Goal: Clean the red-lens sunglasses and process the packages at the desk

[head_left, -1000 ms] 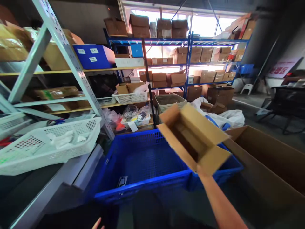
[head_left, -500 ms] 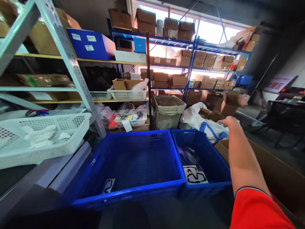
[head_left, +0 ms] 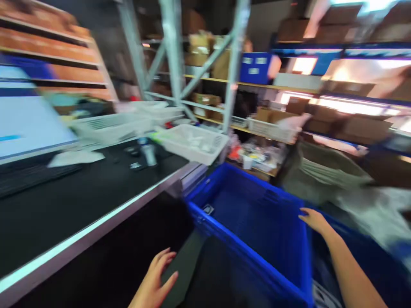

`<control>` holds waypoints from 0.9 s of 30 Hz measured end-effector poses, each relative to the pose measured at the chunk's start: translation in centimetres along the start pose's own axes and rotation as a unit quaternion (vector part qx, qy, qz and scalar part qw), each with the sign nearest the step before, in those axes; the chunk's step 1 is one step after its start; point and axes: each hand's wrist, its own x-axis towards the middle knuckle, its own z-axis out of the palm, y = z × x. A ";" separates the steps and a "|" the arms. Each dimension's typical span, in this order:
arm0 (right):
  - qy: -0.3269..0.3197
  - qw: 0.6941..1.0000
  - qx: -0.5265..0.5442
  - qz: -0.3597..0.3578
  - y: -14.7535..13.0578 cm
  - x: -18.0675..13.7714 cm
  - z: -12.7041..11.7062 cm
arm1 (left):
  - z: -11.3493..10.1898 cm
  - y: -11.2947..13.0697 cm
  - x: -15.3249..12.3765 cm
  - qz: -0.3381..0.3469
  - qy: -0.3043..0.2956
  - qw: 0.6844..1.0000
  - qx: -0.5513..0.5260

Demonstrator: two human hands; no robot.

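Note:
My right hand point(head_left: 314, 220) hangs over the right rim of a large blue plastic crate point(head_left: 257, 222), fingers loosely spread and holding nothing. My left hand point(head_left: 156, 280) is low at the bottom of the view, fingers apart, resting near a dark grey surface beside the crate's near left corner. The crate looks empty apart from a small tag on its left wall. The whole view is smeared by motion.
A black work table point(head_left: 80, 201) with a pale edge runs along the left, carrying white plastic baskets point(head_left: 192, 143), a bottle point(head_left: 148, 150) and a monitor point(head_left: 28, 124). Grey metal racking point(head_left: 231, 64) and shelves of cardboard boxes stand behind. A lined bin point(head_left: 321, 171) sits beyond the crate.
The cardboard box held a second ago has left my right hand. The view has swung left toward the table. My right arm has dropped to the crate rim and my left hand has come into view.

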 end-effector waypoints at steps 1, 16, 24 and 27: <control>-0.039 0.999 0.006 -0.033 -1.5 2.0 2.3 | -0.8 0.8 -0.6 -0.007 0.002 1.000 0.009; -0.234 0.682 0.186 -0.667 -47.9 -11.6 33.3 | -17.9 -0.6 -19.3 -0.102 0.291 0.946 0.100; -0.205 0.564 0.187 -0.778 -70.0 -24.9 42.5 | -24.9 -2.7 -31.2 -0.223 0.531 0.805 0.144; -0.190 0.529 0.219 -0.798 -73.8 -27.5 46.0 | -26.4 -2.7 -34.8 -0.240 0.573 0.764 0.175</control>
